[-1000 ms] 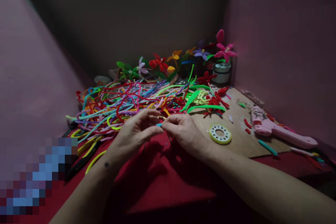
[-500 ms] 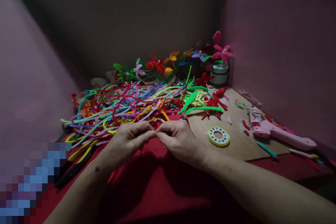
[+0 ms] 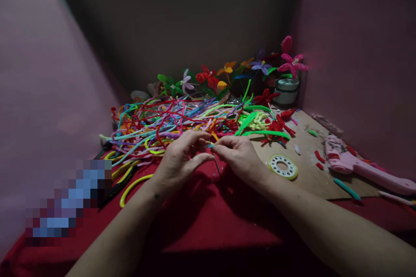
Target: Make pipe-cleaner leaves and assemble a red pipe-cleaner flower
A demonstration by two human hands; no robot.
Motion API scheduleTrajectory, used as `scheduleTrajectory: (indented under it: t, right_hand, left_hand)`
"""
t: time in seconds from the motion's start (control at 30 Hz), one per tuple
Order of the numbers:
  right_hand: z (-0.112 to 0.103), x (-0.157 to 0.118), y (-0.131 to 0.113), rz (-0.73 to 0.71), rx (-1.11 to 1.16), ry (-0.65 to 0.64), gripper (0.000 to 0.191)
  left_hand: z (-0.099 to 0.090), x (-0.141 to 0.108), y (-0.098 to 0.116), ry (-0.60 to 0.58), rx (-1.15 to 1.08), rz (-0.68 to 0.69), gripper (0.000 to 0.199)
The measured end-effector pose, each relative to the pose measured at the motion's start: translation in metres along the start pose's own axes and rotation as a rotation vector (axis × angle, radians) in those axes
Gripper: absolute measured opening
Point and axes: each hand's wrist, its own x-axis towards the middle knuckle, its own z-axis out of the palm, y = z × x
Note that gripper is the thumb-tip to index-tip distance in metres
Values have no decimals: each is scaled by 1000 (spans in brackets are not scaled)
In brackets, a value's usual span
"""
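Observation:
My right hand (image 3: 242, 156) is closed in a pinch on a thin wire stem (image 3: 217, 166) that slants down from the fingertips. At the pinch shows a small piece of blue fuzzy pipe cleaner (image 3: 209, 146), with a pale yellowish tip above it. My left hand (image 3: 182, 156) is beside it, thumb and fingers apart, with the fingertips close to the blue piece; whether they touch it I cannot tell. Just beyond both hands lies a heap of coloured pipe cleaners (image 3: 162, 123).
On the right, a wooden board (image 3: 312, 184) carries a tape roll (image 3: 283, 167), a pink glue gun (image 3: 367, 171) and pipe cleaner scraps. Fuzzy flowers (image 3: 208, 76) and a grey container (image 3: 286, 91) stand behind. Yellow-handled pliers (image 3: 125, 175) lie at left on red cloth (image 3: 214, 229).
The view has shifted left, so things appear further right. My left thumb and fingers have parted from their pinch, and the wire stem and blue piece now show.

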Motion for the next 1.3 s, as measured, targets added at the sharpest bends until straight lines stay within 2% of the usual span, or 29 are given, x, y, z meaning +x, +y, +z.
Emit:
scheduleTrajectory:
  t: [0.07, 0.1, 0.17, 0.23, 0.3, 0.37, 0.5, 0.6, 0.67, 0.73, 0.83, 0.93, 1.03, 1.13, 1.2, 1.3]
  right_hand:
    - [0, 1, -1, 66, 73, -51, 19]
    - [-1, 0, -2, 78, 78, -74, 19]
    - [-1, 0, -2, 72, 37, -84, 18]
    - [-1, -2, -1, 5, -74, -89, 19]
    - [0, -4, 1, -144, -243, -77, 19]
    - [1, -7, 2, -354, -406, -63, 19]
    - [3, -12, 1, -738, -662, -68, 22]
    - [3, -15, -1, -851, -754, -49, 23]
    - [2, -14, 0, -825, -709, -32, 22]
    - [1, -11, 2, -698, -608, -24, 19]
    - [0, -5, 3, -354, -427, -56, 17]
    - [-2, 0, 0, -17, -195, -81, 19]
    - [-4, 4, -1, 153, 25, -87, 19]
    - [-6, 7, 1, 232, 153, -148, 16]
    - [-7, 8, 3, 254, 189, -174, 18]
    - [-10, 8, 3, 251, 200, -223, 20]
  left_hand:
    - [2, -1, 0, -17, 173, 163, 11]
    - [2, -2, 0, -29, 214, 195, 7]
    - [2, -2, -1, -27, 234, 190, 8]
    - [0, -2, -1, -37, 212, 143, 10]
    - [-4, -1, -1, -99, 130, 39, 10]
    - [-9, 0, -3, -218, -34, -148, 12]
    - [-15, 3, -14, -506, -561, -568, 19]
    - [-14, 5, -22, -685, -877, -685, 24]
    - [-12, 5, -23, -654, -912, -679, 21]
    - [-9, 5, -19, -515, -824, -636, 17]
    - [-4, 4, -11, -266, -541, -513, 20]
    - [1, 3, -6, -43, -245, -273, 16]
    - [4, 1, -8, -5, 24, 94, 18]
    - [8, 0, -16, -19, 292, 349, 13]
    - [9, -1, -21, 15, 379, 443, 11]
    - [9, -2, -23, 31, 454, 480, 12]
